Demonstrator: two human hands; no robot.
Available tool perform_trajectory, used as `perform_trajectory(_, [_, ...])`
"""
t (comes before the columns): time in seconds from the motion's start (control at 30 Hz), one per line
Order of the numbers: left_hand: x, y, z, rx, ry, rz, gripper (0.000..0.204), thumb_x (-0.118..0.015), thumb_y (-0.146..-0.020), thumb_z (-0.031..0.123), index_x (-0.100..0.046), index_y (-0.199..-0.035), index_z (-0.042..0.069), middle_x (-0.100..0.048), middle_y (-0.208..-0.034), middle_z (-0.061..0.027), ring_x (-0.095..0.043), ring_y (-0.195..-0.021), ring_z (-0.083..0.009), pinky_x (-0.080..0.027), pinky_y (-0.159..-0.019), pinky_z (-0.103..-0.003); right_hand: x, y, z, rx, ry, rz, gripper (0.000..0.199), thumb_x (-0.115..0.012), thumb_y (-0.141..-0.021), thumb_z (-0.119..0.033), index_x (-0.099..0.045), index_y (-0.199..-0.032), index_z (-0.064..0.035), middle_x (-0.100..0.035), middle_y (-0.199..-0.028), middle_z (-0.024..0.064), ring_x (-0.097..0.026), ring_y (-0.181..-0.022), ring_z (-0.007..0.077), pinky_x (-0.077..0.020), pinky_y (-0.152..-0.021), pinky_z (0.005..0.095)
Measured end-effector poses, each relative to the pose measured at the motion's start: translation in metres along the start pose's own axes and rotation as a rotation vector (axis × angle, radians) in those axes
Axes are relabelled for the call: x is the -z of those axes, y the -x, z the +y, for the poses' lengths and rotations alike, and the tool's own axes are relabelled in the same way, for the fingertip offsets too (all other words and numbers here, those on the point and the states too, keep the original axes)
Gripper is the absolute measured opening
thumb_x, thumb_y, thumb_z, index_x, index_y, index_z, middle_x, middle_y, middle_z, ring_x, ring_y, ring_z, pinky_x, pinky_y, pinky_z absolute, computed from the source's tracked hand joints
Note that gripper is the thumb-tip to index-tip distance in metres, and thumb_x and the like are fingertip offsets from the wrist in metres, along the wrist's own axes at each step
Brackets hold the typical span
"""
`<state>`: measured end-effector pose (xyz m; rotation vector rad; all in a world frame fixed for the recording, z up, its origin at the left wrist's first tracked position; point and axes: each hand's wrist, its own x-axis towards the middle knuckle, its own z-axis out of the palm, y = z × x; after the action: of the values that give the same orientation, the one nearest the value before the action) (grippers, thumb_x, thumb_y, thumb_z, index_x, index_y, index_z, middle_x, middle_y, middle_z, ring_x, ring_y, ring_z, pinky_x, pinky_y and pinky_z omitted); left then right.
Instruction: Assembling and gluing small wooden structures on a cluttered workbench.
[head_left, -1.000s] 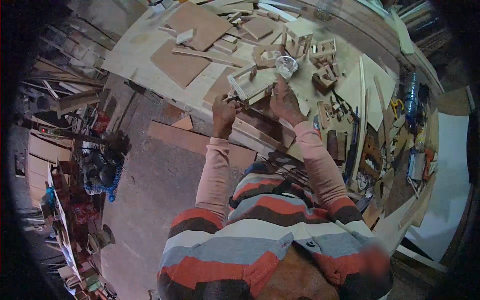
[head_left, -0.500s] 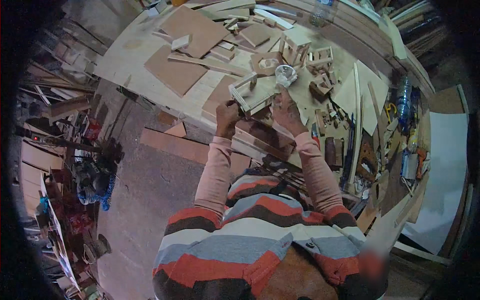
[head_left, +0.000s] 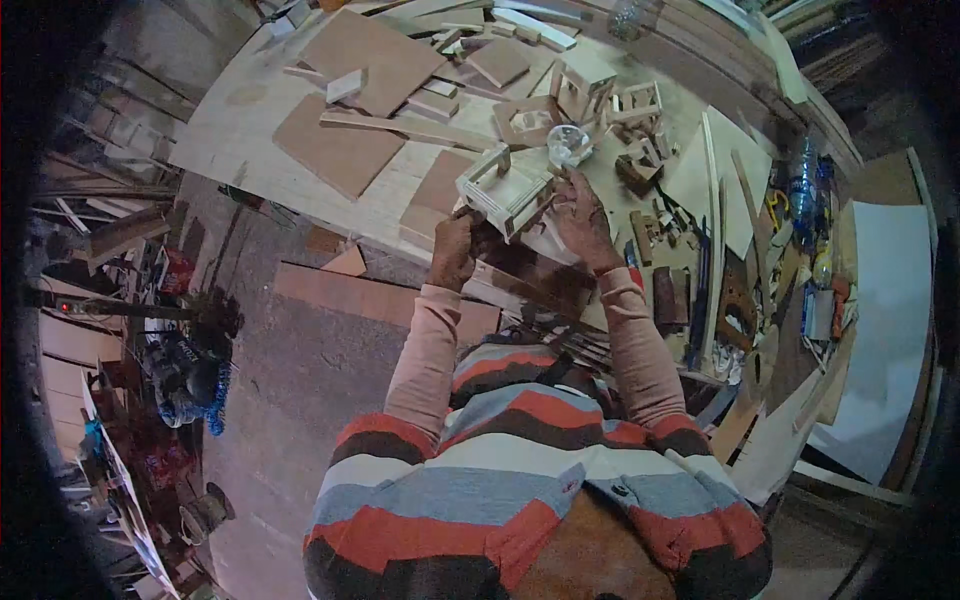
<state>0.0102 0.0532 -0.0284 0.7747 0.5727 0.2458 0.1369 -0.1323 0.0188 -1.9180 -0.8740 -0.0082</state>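
Both hands hold a small wooden frame [head_left: 507,190] just above the near edge of the bench [head_left: 240,130]. The left hand [head_left: 455,248] grips its near-left corner, fingers curled shut; the right hand [head_left: 580,215] clasps its right side. A clear cup [head_left: 567,145] sits just beyond.

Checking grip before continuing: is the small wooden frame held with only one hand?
No, the left hand and right hand both grip the wooden frame.

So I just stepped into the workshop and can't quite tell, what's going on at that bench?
A person in a striped top holds a small pale wooden frame over the workbench with both hands: the left hand grips its near end, the right hand its far side. Flat boards, similar little frames and offcuts lie around it.
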Motion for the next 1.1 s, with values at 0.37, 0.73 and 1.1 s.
perform_trajectory(0.37, [-0.056, 0.055, 0.028, -0.136, -0.064, 0.07, 0.023, -0.065, -0.091, 0.011, -0.064, -0.109, -0.004, -0.066, -0.083, -0.0071, -0.068, -0.071, -0.0198, -0.06, -0.066, -0.034, 0.008, 0.01, -0.01, -0.025, -0.024, 0.116, 0.062, -0.045, -0.08, 0.004, -0.041, -0.142, 0.0021, -0.066, -0.118, 0.0202, -0.065, -0.107, 0.0277, -0.05, -0.093, 0.0369])
perform_trajectory(0.73, [-0.127, 0.077, 0.005, -0.104, -0.042, -0.06, 0.02, -0.06, -0.095, 0.008, -0.065, -0.108, -0.006, -0.068, -0.091, -0.0097, -0.069, -0.075, -0.0193, -0.06, -0.071, -0.034, 0.084, 0.045, -0.008, -0.145, -0.354, 0.31, 0.055, -0.05, -0.087, 0.001, -0.045, -0.142, -0.001, -0.065, -0.12, 0.0119, -0.062, -0.105, 0.018, -0.0528, -0.087, 0.0298])
perform_trajectory(1.1, [-0.218, 0.018, -0.089, -0.318, 0.012, -0.418, 0.019, -0.064, -0.094, 0.01, -0.066, -0.11, 0.001, -0.068, -0.099, -0.0072, -0.069, -0.084, -0.0177, -0.06, -0.073, -0.033, 0.149, 0.114, 0.039, -0.411, -0.182, 0.578, 0.042, -0.058, -0.089, 0.0, -0.054, -0.131, 0.0004, -0.067, -0.097, 0.0073, -0.064, -0.092, 0.0161, -0.0525, -0.083, 0.0314])
